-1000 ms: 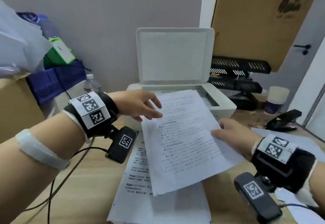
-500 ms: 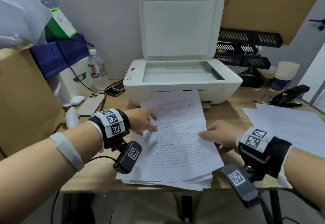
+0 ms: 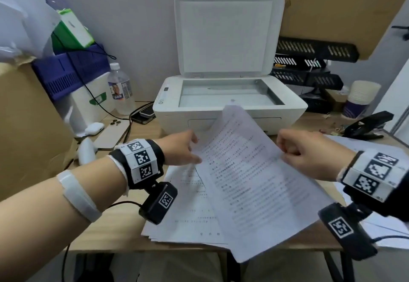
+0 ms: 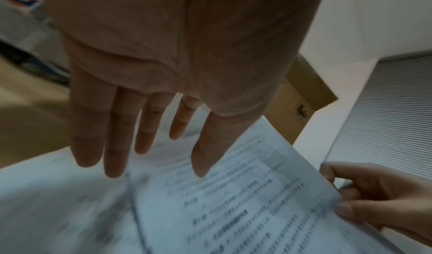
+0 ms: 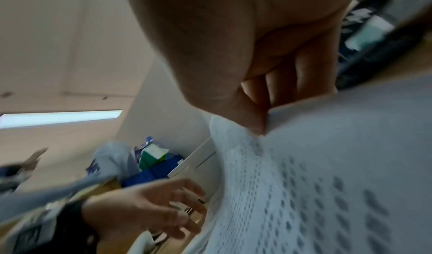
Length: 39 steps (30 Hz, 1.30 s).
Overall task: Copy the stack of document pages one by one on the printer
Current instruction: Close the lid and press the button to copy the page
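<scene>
At the desk's (image 3: 124, 233) left edge a phone (image 3: 111, 133) is laid flat. The left hand (image 3: 179, 148) is held with its grip spread, fingers straight, over the stack of pages (image 3: 190, 211) at the front edge. 1 page (image 3: 250, 184) is lifted at a tilt, its right edge pinched by the right hand (image 3: 309, 153). The printer (image 3: 230, 102) is set behind, towards the back edge, lid (image 3: 228, 36) raised.

White printer (image 3: 230, 113), white black-printed page (image 3: 250, 184), tan desk (image 3: 124, 226), blue crate (image 3: 66, 71).
</scene>
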### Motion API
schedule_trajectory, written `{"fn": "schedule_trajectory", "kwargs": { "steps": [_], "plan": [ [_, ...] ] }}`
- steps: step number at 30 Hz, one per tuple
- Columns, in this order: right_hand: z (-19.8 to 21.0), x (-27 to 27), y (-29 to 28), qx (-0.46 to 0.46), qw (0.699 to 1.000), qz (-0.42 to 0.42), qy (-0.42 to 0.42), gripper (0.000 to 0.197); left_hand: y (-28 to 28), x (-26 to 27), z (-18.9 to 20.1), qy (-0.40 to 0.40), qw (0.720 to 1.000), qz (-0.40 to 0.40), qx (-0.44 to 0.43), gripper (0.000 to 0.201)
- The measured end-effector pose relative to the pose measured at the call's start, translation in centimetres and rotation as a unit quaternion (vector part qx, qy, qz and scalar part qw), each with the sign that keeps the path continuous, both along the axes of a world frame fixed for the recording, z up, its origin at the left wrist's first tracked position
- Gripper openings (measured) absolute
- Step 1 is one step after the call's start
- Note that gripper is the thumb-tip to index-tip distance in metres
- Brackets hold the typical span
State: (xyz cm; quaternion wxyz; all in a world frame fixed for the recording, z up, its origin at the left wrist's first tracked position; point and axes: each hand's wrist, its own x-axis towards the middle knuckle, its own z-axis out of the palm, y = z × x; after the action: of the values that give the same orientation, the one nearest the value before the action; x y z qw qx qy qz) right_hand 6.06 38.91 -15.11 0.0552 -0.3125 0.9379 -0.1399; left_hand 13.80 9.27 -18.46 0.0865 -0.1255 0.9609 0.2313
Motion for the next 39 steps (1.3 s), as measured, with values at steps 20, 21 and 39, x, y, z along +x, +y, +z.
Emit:
{"fn": "schedule_trajectory", "kwargs": {
  "steps": [20, 21, 39],
  "plan": [
    [15.7, -8.1, -3.8, -0.166, 0.937, -0.082, 0.298, 0.022, -2.6, -7.2, 15.7, 0.495, 0.863, 0.029, 0.093, 0.015],
    [15.4, -8.3, -3.8, -0.200, 0.930, -0.074, 0.299, 0.023, -3.2, -7.6, 15.5, 0.514, 0.853, 0.030, 0.088, 0.014],
    [1.2, -15.9, -6.9, 0.091, 0.995, -0.030, 0.019, 0.060, -6.7, -8.8, 5.3, 0.073, 0.991, -0.029, -0.105, 0.048]
  ]
}}
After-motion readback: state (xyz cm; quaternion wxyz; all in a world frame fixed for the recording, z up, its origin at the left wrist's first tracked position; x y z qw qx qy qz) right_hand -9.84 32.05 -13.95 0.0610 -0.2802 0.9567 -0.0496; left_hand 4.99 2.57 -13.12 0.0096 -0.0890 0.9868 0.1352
